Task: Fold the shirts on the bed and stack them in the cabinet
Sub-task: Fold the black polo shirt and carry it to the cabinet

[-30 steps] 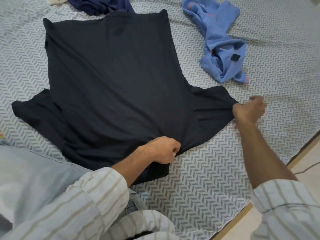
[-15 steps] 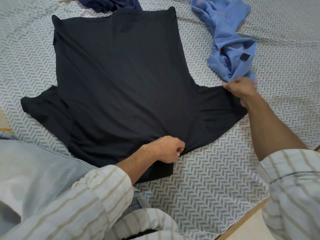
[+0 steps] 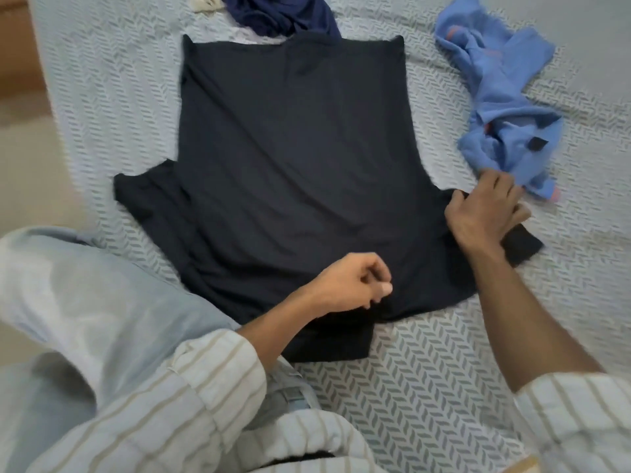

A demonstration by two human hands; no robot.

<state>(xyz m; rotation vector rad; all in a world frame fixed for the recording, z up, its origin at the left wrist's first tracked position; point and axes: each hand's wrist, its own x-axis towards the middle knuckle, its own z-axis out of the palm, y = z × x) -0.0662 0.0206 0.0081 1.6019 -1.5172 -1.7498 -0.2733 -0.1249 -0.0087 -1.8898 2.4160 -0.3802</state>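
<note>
From the head view, a black cotton T-shirt (image 3: pixel 293 158) lies spread flat on the bed (image 3: pixel 444 387) with its grey herringbone sheet. The left hand (image 3: pixel 351 285) hovers at the collar edge, fingers curled, holding nothing. The right hand (image 3: pixel 485 213) presses spread fingers on the right sleeve. A crumpled light-blue shirt (image 3: pixel 502 97) and a navy garment (image 3: pixel 280 15) lie beyond.

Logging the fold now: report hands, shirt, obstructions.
Left hand pinching black shirt at collar edge. Right hand flat on right sleeve. Shirt spread on bed, unfolded. Light blue shirt touches right fingertips.
</note>
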